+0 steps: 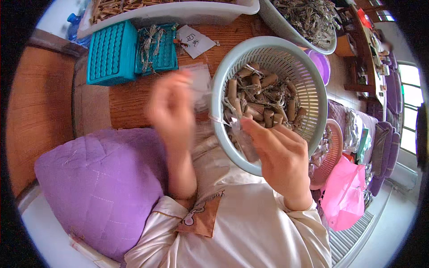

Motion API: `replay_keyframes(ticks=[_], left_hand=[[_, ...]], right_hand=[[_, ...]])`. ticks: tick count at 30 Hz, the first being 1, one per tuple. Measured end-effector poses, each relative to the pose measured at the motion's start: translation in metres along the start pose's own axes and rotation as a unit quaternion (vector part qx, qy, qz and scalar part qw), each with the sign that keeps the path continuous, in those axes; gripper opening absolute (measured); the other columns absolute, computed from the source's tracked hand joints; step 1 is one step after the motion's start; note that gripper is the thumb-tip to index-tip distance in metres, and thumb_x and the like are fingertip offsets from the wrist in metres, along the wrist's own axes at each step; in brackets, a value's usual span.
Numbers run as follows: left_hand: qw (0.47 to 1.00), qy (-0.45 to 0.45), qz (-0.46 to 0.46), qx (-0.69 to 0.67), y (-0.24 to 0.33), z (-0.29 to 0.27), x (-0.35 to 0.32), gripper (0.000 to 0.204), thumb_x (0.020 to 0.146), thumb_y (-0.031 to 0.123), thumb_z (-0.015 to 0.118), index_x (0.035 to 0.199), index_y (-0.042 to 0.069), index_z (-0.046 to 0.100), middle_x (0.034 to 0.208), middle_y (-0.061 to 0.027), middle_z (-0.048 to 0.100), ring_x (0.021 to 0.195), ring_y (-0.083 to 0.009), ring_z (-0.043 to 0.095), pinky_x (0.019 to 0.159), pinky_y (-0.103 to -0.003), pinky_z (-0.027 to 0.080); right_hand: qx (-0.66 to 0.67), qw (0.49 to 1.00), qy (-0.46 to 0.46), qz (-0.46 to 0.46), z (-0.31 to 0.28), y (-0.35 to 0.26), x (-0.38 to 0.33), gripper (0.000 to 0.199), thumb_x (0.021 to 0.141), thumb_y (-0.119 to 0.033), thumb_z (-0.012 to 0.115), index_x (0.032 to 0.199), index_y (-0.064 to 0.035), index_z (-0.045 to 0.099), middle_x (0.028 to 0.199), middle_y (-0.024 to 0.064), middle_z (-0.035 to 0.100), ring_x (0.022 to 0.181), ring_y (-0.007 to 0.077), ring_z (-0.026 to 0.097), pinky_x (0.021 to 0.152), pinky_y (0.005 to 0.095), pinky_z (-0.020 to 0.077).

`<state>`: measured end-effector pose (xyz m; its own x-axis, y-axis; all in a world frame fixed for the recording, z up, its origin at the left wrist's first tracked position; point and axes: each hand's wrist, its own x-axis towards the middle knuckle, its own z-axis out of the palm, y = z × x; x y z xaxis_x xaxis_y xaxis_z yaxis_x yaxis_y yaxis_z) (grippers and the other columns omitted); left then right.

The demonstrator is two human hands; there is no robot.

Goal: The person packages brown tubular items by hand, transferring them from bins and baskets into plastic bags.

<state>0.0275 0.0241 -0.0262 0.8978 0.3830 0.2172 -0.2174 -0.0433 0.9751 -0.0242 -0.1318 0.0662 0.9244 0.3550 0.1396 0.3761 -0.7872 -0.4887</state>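
Over the near edge of a grey-green plastic basket [217, 85], my right hand [283, 156] grips a small brown tube [245, 144] with clear wrapping at its upper end. Many similar brown tubes [255, 110], with crinkled clear or silvery ends, lie in the basket. Left of the basket is my left hand [172, 107], raised above the table and smeared by motion. Its fingers are too blurred to show whether they hold anything. A stack of clear plastic sheets [201, 80] lies between that hand and the basket.
Teal ridged trays [111, 51] stand on the wooden table [129, 100], one bearing silvery strands [151, 42]. White tubs [178, 17] line the back. A purple quilted cushion [100, 187] is at left. To the right are a pink basket [331, 156] and a pink bag [344, 192].
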Motion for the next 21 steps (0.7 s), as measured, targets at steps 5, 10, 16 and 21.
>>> replay_keyframes(ticks=[5, 10, 16, 21], left_hand=[[0.984, 0.039, 0.012, -0.171, 0.006, -0.015, 0.008, 0.009, 0.085, 0.009, 0.042, 0.093, 0.006, 0.044, 0.079, -0.0094, 0.055, 0.044, -0.0021, 0.028, 0.038, -0.016, 0.023], [0.962, -0.208, -0.009, -0.179, 0.033, 0.005, -0.022, 0.021, 0.085, 0.026, 0.047, 0.085, 0.005, 0.047, 0.058, 0.0013, 0.040, 0.047, -0.0044, 0.032, 0.043, -0.020, 0.027], [0.960, -0.271, 0.028, -0.061, 0.053, 0.002, -0.022, 0.011, 0.076, 0.017, 0.056, 0.077, 0.006, 0.053, 0.049, -0.0030, 0.044, 0.039, -0.0091, 0.040, 0.039, -0.024, 0.032], [0.960, -0.274, 0.057, -0.028, 0.049, 0.000, -0.023, 0.008, 0.075, 0.013, 0.055, 0.076, 0.006, 0.055, 0.055, -0.0075, 0.049, 0.045, -0.0182, 0.050, 0.043, -0.028, 0.038]], right_hand=[[0.191, 0.977, 0.070, 0.057, -0.002, 0.012, -0.002, 0.024, 0.074, -0.008, 0.055, 0.097, -0.0035, 0.059, 0.068, 0.0084, 0.051, 0.060, 0.0192, 0.049, 0.056, 0.0279, 0.0404], [0.375, 0.919, 0.087, 0.085, 0.001, 0.018, -0.005, 0.035, 0.085, -0.029, 0.046, 0.100, -0.0008, 0.058, 0.067, 0.0011, 0.043, 0.065, 0.0119, 0.037, 0.062, 0.0234, 0.0306], [0.473, 0.878, 0.005, 0.076, 0.000, 0.012, -0.005, 0.041, 0.085, -0.033, 0.045, 0.102, 0.0024, 0.056, 0.073, 0.0046, 0.052, 0.063, 0.0125, 0.040, 0.060, 0.0240, 0.0315], [0.614, 0.784, 0.005, 0.086, 0.007, 0.012, -0.008, 0.040, 0.084, -0.033, 0.046, 0.091, 0.0037, 0.059, 0.081, 0.0105, 0.059, 0.064, 0.0142, 0.046, 0.059, 0.0248, 0.0339]])
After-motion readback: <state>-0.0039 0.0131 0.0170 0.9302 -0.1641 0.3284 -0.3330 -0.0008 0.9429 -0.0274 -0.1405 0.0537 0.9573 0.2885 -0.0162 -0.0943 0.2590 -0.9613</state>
